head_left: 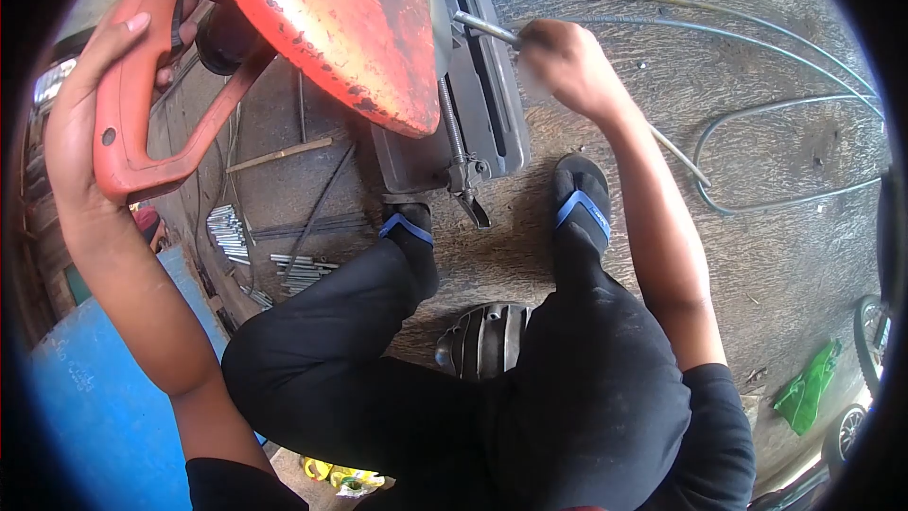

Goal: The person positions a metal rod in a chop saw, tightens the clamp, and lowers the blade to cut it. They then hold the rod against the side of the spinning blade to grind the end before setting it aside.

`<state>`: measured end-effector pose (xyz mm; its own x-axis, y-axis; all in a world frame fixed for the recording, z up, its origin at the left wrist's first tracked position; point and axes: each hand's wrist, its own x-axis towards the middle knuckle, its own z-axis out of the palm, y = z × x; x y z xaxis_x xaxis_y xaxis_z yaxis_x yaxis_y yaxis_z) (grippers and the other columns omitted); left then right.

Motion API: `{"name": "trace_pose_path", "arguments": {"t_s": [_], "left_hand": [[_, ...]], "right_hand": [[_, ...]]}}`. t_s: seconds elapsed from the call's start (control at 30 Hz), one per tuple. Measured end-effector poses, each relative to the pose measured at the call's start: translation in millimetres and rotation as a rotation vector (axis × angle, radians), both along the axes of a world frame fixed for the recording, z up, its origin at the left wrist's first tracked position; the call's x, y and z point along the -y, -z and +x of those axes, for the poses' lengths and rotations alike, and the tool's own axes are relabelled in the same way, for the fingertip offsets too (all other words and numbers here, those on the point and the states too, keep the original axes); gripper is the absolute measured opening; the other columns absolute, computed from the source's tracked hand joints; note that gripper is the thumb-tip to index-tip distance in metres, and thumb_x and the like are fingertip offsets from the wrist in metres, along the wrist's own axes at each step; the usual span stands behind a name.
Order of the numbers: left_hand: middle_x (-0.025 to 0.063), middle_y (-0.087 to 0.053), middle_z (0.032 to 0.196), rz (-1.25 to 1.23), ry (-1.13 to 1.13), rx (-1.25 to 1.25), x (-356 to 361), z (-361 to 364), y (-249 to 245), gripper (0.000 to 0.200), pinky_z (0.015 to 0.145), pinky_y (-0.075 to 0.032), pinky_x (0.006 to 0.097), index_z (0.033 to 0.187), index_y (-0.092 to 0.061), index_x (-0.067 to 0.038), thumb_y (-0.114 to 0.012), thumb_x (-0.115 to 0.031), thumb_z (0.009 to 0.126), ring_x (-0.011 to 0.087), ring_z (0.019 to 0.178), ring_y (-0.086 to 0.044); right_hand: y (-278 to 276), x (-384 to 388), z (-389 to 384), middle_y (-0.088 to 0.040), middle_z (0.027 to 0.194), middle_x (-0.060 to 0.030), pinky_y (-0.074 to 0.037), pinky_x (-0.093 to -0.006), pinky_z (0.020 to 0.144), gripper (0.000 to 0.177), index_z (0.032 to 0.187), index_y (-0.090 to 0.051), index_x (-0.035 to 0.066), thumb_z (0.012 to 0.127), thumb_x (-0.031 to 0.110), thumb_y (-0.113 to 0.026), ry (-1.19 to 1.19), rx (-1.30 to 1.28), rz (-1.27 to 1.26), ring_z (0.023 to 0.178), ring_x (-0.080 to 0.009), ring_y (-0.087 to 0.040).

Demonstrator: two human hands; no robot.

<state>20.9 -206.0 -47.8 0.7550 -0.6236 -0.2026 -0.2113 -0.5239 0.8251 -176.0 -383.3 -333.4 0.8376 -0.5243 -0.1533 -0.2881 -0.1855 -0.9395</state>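
Observation:
My left hand [80, 123] is wrapped round the red D-shaped handle [121, 114] of a cut-off saw, fingers around the trigger side. The saw's scuffed red guard [350, 38] covers the upper middle of the view and hides the blade. Below it lies the grey saw base [501, 123] with a threaded vise screw [450, 123]. My right hand [565, 66], slightly blurred, is closed on a thin metal rod [487, 27]. One end of the rod reaches over the base; the other sticks out behind my forearm.
Cut metal rods [227, 235] lie in piles at the left, near a wooden stick [279, 155]. Long bent wire [738, 123] loops over the ground at right. A ribbed metal part [484, 341] sits between my legs. A green bag [809, 388] lies lower right, a blue panel [113, 388] lower left.

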Motion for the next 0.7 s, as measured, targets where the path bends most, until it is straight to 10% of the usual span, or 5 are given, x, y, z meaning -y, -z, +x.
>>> {"name": "trace_pose_path", "arguments": {"t_s": [0.3,0.7], "left_hand": [[0.0139,-0.063,0.105,-0.007,0.000,-0.009,-1,-1,-1,0.048,0.070,-0.048,0.0219,0.124,-0.050,0.007,-0.062,-0.017,0.084,0.0148,0.087,-0.063],[0.0142,-0.065,0.100,0.079,0.005,0.021,-3,5,-4,0.046,0.070,-0.048,0.0209,0.122,-0.052,0.006,-0.062,-0.017,0.084,0.0129,0.084,-0.062]], "right_hand": [[14,13,-23,-0.057,0.061,-0.0131,-0.045,-0.0379,0.059,0.026,0.092,-0.062,-0.001,0.093,0.024,-0.054,-0.231,-0.055,-0.082,0.058,-0.0213,-0.057],[7,42,6,-0.063,0.066,-0.0170,-0.051,-0.0407,0.062,0.024,0.080,-0.068,0.003,0.086,0.025,-0.060,-0.290,0.025,-0.618,0.066,-0.0339,-0.064]]}}
